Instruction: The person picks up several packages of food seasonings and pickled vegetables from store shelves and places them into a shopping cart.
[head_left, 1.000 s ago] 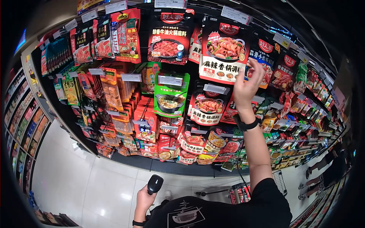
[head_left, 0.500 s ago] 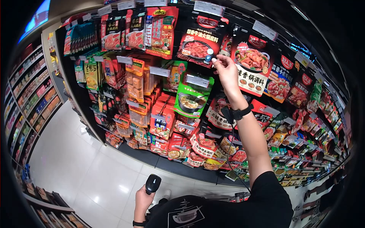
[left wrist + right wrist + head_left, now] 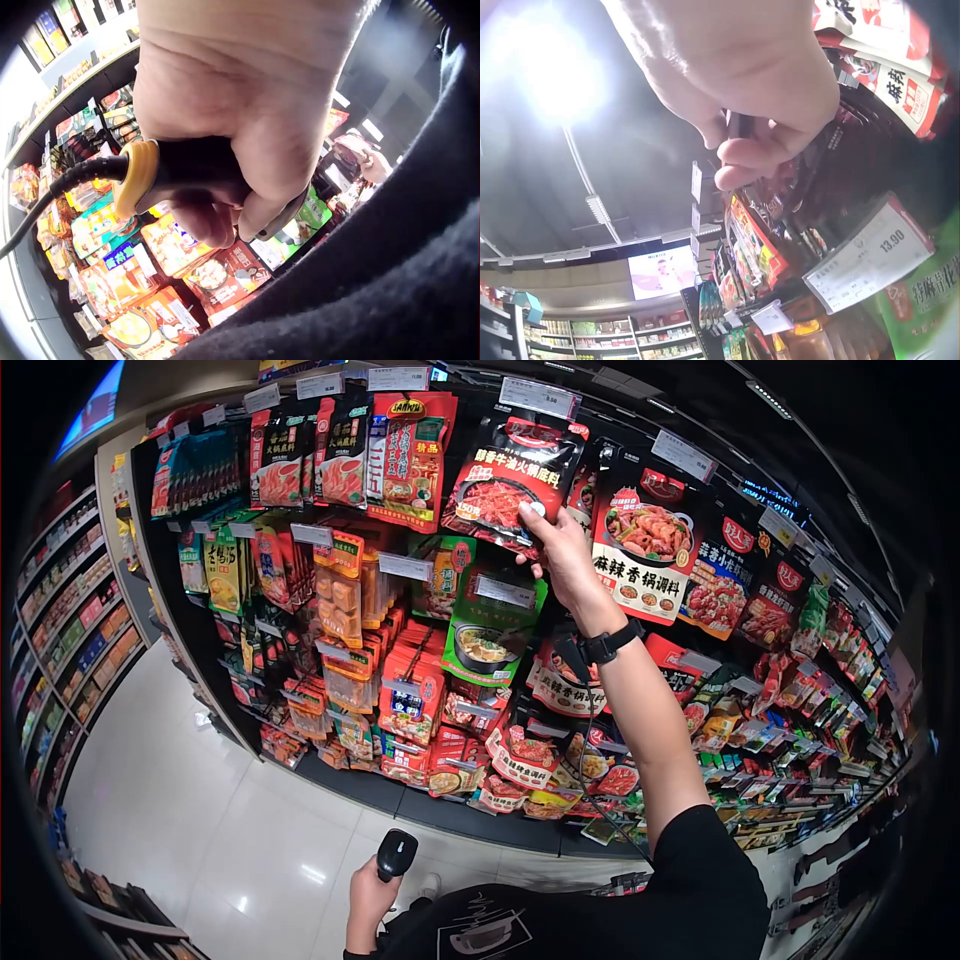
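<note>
In the head view, a black-and-red hotpot packet (image 3: 508, 482) hangs on the upper row. My right hand (image 3: 565, 555) pinches its lower right corner, thumb on the front and fingers behind. The right wrist view shows the same hand (image 3: 742, 90) with thumb and fingers closed on a dark edge. Low in the head view, my left hand (image 3: 370, 895) grips a black handheld scanner (image 3: 397, 853). In the left wrist view, the left hand (image 3: 240, 112) is wrapped round the scanner's dark handle (image 3: 199, 169), from which a black cable runs.
Right of the packet hangs a white-and-black packet (image 3: 645, 545); below is a green packet (image 3: 490, 635). Price tags (image 3: 540, 398) stick out above the rows. Pale floor tiles (image 3: 250, 830) lie below. A black cable hangs from the right wristband (image 3: 610, 643). Shelves (image 3: 80, 620) stand at left.
My right hand has moved left from beside the white-and-black packet to the black-and-red one and now pinches its corner. The packet's lower edge tilts outward. The left hand still grips the scanner.
</note>
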`<action>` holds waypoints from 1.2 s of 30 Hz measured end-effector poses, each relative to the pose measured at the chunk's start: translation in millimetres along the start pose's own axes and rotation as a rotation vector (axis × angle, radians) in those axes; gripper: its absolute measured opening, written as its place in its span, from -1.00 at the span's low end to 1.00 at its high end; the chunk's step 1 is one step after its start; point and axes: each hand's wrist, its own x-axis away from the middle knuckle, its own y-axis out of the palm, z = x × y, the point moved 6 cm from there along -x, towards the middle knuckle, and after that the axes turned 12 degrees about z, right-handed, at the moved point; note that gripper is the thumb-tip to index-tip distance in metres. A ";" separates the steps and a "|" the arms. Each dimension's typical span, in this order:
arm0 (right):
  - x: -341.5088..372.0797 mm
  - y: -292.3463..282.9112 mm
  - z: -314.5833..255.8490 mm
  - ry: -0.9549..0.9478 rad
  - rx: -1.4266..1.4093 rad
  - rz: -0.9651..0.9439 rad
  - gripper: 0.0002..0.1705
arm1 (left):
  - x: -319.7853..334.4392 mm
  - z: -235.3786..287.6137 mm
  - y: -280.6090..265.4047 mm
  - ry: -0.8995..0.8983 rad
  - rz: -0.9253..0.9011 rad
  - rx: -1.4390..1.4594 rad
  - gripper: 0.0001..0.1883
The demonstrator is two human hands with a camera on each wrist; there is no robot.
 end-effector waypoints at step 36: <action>459.1 -375.8 2.2 0.377 0.080 1.082 -0.67 | -11.5 118.2 179.1 0.364 -0.715 -0.149 -0.68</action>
